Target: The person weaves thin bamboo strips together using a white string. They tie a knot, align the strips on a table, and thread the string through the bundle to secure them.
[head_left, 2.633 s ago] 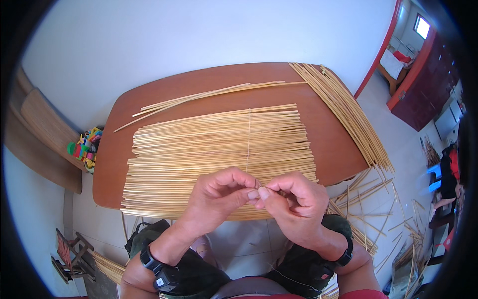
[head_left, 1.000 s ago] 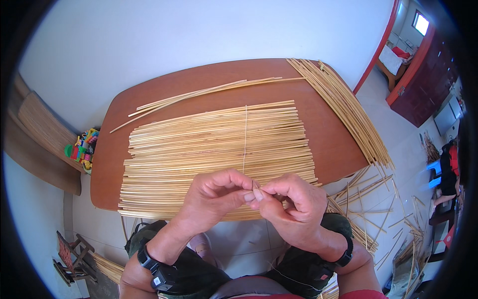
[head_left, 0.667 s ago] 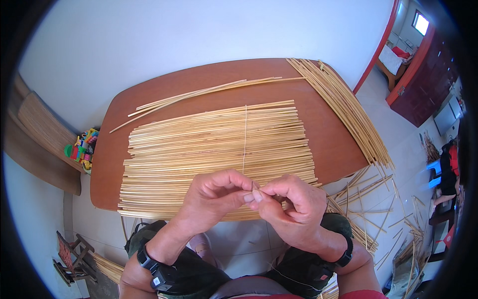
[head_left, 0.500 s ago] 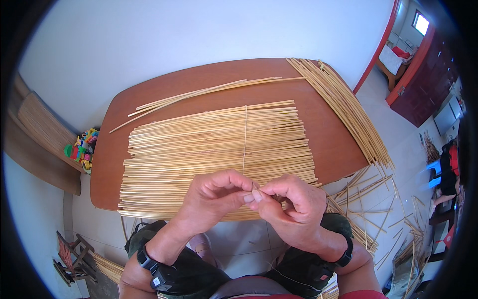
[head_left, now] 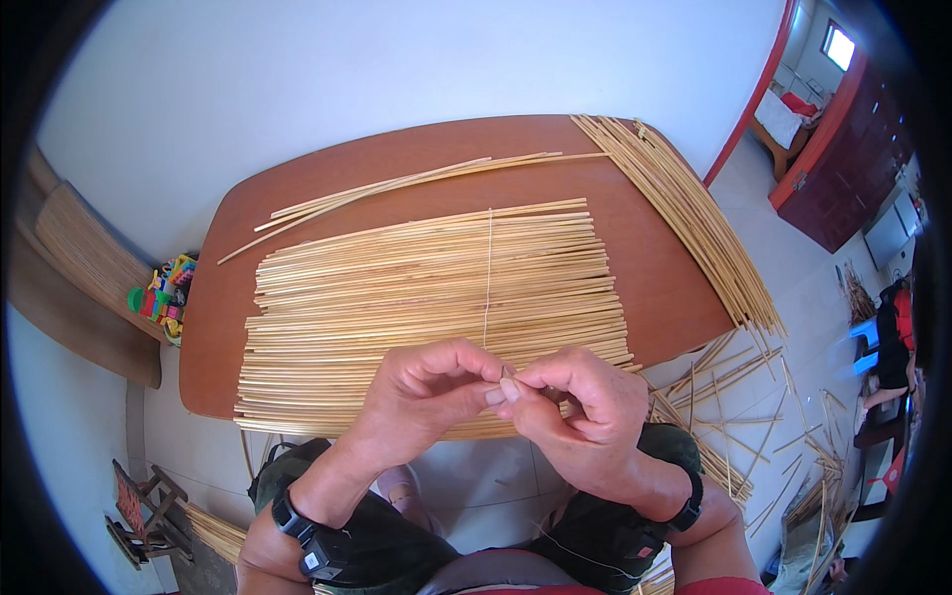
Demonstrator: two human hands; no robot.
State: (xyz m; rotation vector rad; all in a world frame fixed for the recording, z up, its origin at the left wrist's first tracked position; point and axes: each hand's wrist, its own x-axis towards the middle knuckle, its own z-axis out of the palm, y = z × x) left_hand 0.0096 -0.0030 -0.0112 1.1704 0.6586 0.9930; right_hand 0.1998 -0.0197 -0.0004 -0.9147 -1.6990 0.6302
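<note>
My left hand and my right hand meet with fingertips pinched together over the near part of a mat of straw-coloured sticks. A thin dark sliver shows between the fingertips, too small to name. The sticks lie side by side on the brown table. A white thread runs across them from the far edge toward my hands, and its near end is hidden behind them.
A few loose sticks lie behind the mat on the brown table. A thick bundle of sticks lies along the right edge. Scattered sticks cover floor at right; a small wooden chair stands lower left.
My fingertips have shifted very slightly, and the pinch holds in the same place. The mat, thread and loose sticks have not moved.
</note>
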